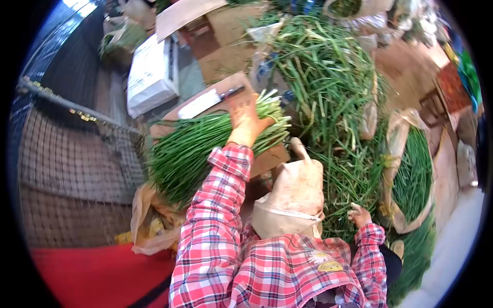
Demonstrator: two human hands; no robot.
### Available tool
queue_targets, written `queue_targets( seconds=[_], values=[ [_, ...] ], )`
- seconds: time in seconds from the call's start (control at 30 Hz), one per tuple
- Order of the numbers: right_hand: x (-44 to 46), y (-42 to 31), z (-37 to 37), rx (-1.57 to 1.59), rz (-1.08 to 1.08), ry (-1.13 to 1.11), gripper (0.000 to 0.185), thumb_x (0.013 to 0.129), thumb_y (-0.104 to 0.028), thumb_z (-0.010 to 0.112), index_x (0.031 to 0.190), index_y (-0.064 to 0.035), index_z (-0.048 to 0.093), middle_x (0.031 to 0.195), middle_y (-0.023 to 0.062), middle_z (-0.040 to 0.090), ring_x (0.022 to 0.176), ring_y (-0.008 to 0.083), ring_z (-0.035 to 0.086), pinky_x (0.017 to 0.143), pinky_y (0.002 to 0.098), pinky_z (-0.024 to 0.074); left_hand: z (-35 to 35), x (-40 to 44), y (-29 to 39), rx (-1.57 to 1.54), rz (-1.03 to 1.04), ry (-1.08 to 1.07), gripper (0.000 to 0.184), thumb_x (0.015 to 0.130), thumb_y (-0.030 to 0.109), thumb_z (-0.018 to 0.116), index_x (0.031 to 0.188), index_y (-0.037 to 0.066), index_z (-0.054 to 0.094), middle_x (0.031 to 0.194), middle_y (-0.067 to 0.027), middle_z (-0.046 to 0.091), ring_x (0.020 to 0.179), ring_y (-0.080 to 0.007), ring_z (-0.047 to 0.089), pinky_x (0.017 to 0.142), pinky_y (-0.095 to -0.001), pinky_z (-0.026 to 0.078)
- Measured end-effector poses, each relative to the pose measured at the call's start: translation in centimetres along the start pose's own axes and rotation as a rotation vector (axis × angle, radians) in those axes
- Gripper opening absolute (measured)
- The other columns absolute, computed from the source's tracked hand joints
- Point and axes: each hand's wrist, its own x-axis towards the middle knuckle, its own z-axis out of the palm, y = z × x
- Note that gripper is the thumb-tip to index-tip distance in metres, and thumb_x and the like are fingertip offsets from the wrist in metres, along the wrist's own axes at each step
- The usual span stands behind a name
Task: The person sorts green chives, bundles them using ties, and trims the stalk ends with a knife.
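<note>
A thick bundle of long green stalks (197,149) lies across a cardboard piece, its pale cut ends pointing right. My left hand (245,120) rests on the bundle near those ends, thumb and fingers spread around its top. Just behind the hand, a knife with a white blade (199,104) and dark handle lies on the cardboard. My right hand (361,215) is low on the right, beside loose green stalks (334,77) heaped on the floor. Its fingers are partly curled, and nothing can be made out in them.
A white package (153,74) stands at the upper left, near a mesh fence (77,164). An open bag of green stalks (412,169) is on the right. A plastic bag (146,218) sits at lower left above red cloth (97,274). A small stool (434,108) stands at right.
</note>
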Motion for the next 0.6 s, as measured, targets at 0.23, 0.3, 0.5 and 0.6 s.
queue_targets(
  seconds=[0.23,0.3,0.5,0.6],
  values=[
    [-0.7,-3.5,1.1,-0.136,0.022,-0.064,0.047,0.086,-0.006,0.050,0.131,-0.0043,0.041,0.101,0.0121,0.062,0.077,0.0165,0.059,0.068,0.0270,0.0479,-3.4,-2.6,-3.1,-0.016,0.024,-0.009,0.095,0.062,0.058,0.069,0.135,0.008,0.034,0.136,-0.0151,0.037,0.129,-0.0361,0.028,0.105,-0.0576,0.015],
    [-0.3,-3.0,0.8,-0.114,-0.028,-0.077,0.047,0.085,-0.007,0.052,0.131,-0.0043,0.041,0.100,0.0123,0.062,0.077,0.0167,0.060,0.068,0.0272,0.0476,-3.0,-3.6,-3.6,-0.038,-0.013,-0.108,0.096,0.064,0.059,0.067,0.137,0.008,0.031,0.139,-0.0154,0.034,0.130,-0.0369,0.026,0.104,-0.0579,0.017],
    [-1.7,-3.4,1.1,-0.050,0.011,-0.002,0.047,0.083,-0.005,0.052,0.129,-0.0024,0.043,0.095,0.0111,0.063,0.070,0.0140,0.059,0.061,0.0223,0.0456,-0.7,-7.7,-3.4,0.143,0.104,0.060,0.096,0.067,0.057,0.066,0.139,0.008,0.027,0.144,-0.0143,0.024,0.134,-0.0371,0.018,0.104,-0.0592,0.015],
    [-0.7,-2.4,-0.3,-0.044,-0.058,0.004,0.048,0.082,-0.004,0.052,0.129,-0.0017,0.043,0.096,0.0115,0.062,0.074,0.0160,0.060,0.066,0.0239,0.0484,-1.2,-7.7,-3.4,0.070,0.155,0.169,0.086,0.068,0.049,0.068,0.136,0.009,0.033,0.142,-0.0146,0.029,0.132,-0.0391,0.019,0.103,-0.0614,0.014]
  ],
)
